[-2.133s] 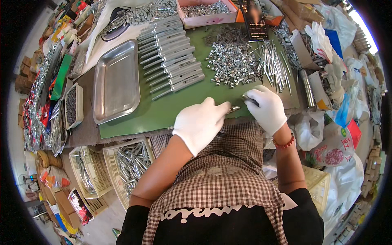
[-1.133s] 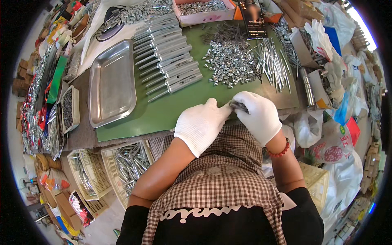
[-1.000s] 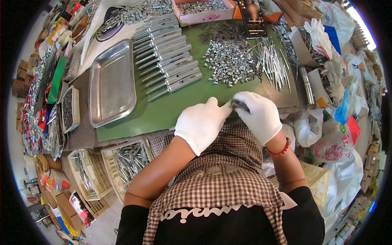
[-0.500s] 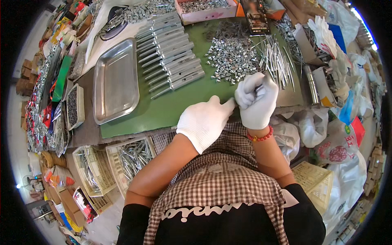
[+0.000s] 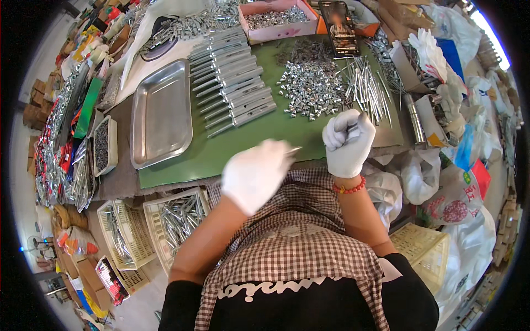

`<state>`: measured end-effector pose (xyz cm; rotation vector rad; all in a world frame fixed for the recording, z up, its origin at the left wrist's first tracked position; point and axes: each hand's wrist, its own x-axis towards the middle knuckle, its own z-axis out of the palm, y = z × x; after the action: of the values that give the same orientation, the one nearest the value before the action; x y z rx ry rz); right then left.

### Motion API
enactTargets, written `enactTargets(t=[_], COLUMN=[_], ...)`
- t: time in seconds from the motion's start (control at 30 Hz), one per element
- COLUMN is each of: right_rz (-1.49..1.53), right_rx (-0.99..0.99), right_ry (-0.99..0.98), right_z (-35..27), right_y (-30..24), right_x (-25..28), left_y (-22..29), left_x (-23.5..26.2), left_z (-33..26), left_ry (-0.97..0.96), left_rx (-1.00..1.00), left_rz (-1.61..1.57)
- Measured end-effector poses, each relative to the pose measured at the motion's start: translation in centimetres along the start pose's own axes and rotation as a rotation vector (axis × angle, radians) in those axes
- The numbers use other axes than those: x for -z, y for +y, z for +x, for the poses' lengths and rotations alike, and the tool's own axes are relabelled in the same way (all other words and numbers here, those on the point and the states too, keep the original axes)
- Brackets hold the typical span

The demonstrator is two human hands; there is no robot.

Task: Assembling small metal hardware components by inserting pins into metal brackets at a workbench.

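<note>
My left hand (image 5: 255, 175), in a white knit glove and smeared by motion, is over the near edge of the green mat (image 5: 182, 177). A short end of a thin metal rod (image 5: 293, 150) sticks out from its closed fingers. My right hand (image 5: 349, 144), gloved likewise, is curled closed near the mat's right part; what its fingers hold, if anything, is hidden. Beyond it lie a heap of small silvery metal sleeves (image 5: 312, 91) and a bundle of thin metal rods (image 5: 369, 91). Metal tubes with thin rods out of their left ends (image 5: 243, 96) lie in a slanting row left of the heap.
A steel tray (image 5: 161, 113) sits left of the row. Farther back are a pink box of small metal parts (image 5: 276, 34) and a phone (image 5: 339, 33). A metal cylinder (image 5: 414, 118) lies at the right. Below the table's edge stand plastic baskets of metal pieces (image 5: 148, 207).
My left hand has moved left, away from my right hand, and a rod end now shows at its fingers. The right hand stays closed in nearly the same place.
</note>
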<state>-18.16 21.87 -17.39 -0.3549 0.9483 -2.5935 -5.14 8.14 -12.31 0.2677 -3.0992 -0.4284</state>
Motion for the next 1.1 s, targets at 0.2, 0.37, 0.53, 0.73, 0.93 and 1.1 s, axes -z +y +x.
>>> enactTargets(t=[0.2,0.37,0.53,0.73,0.93,1.1], right_rz=[-0.058,-0.249,-0.557,-0.806,-0.924,-0.983], right_rx=[-0.084,-0.067,-0.032,0.063,0.100,0.135], right_ry=[-0.005,0.081,0.108,0.078,0.022,0.031], right_z=[-0.1,0.4,-0.8,-1.9,-1.4,-1.2], right_y=[0.8,0.3,0.4,1.4,1.6,1.4], right_x=[-0.3,-0.3,0.4,2.0,2.9,2.9], left_y=[-9.6,-15.4,-21.0,-25.3,-27.0,-27.3], left_x=[-3.7,-9.7,-16.7,-23.9,-28.4,-28.2], left_z=[-18.1,-25.9,-30.9,-32.7,-33.5,-33.8], left_ry=[0.394,0.224,0.396,0.229,0.042,0.024], left_rx=[0.662,1.117,1.328,1.544,1.631,1.594], left_rz=[0.066,0.027,-0.077,-0.155,-0.190,-0.304])
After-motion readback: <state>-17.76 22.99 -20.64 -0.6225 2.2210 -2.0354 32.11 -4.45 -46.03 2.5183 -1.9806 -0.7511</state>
